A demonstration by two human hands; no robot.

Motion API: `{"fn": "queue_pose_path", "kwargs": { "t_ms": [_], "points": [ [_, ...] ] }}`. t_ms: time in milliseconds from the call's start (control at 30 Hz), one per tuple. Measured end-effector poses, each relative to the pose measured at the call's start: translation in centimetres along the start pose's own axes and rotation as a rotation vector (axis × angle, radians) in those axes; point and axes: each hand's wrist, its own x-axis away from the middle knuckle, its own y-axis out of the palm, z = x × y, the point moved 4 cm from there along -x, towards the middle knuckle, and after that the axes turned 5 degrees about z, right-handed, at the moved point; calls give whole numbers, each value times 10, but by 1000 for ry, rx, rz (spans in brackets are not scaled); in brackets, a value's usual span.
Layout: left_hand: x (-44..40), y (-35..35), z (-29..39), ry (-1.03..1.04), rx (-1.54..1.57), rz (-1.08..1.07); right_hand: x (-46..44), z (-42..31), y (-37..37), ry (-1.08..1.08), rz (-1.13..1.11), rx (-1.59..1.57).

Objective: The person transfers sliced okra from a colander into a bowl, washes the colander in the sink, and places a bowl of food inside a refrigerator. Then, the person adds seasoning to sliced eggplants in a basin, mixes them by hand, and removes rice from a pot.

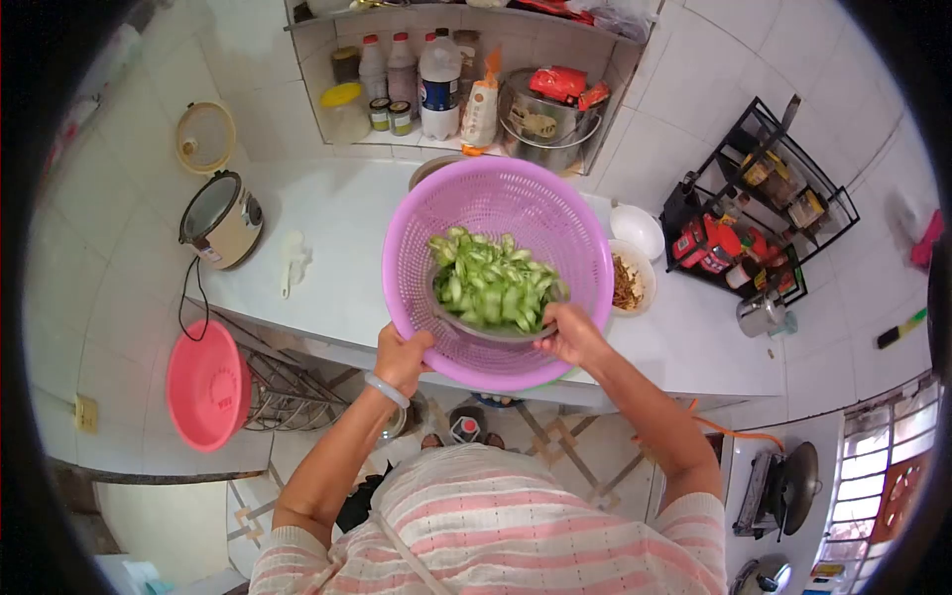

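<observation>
A large purple plastic colander [399,260] is held over the front of the white counter. My left hand [404,359] is closed on its lower left rim. Inside the colander sits a bowl [466,330] filled with sliced green vegetable [496,281], slightly blurred. My right hand [572,335] pinches the right edge of this bowl, within the colander's rim. The bowl's underside is hidden by the colander wall and the slices.
On the white counter [327,228] are a rice cooker [224,220], a white bowl [637,232], and a bowl of brown and pale pieces [629,280]. A black spice rack [756,203] stands right. A pink basin [206,387] is lower left, a gas stove [762,493] lower right.
</observation>
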Motion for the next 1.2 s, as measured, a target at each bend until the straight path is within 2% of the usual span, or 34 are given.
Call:
{"fn": "queue_pose_path", "kwargs": {
  "t_ms": [67, 367, 567, 733, 833, 867, 967, 1067, 1167, 1200],
  "points": [
    [3, -7, -2, 0, -22, -6, 17, 10, 12, -50, -4, 39],
    [19, -11, 11, 37, -4, 3, 42, 10, 24, -609, 57, -108],
    [20, -16, 14, -15, 7, -28, 46, -3, 31, -292, 40, 188],
    [8, -36, 30, 147, -103, 10, 69, -25, 10, -148, -90, 356],
    [9, -34, 39, 181, -141, 38, 63, -28, 0, -60, -28, 427],
    [11, -31, 42, 179, -137, 55, 60, -28, 0, -65, -17, 400],
    [9, -25, 45, 353, -173, 22, 60, -24, 4, -123, 9, 315],
    [23, -15, 59, 606, -372, 15, 76, -21, 2, -249, 12, 254],
    [27, -13, 58, 627, -473, 5, 75, -22, 0, -356, -17, 115],
    [19, -14, 51, 575, -413, 22, 54, -25, -1, -285, -83, 123]
  ]
}}
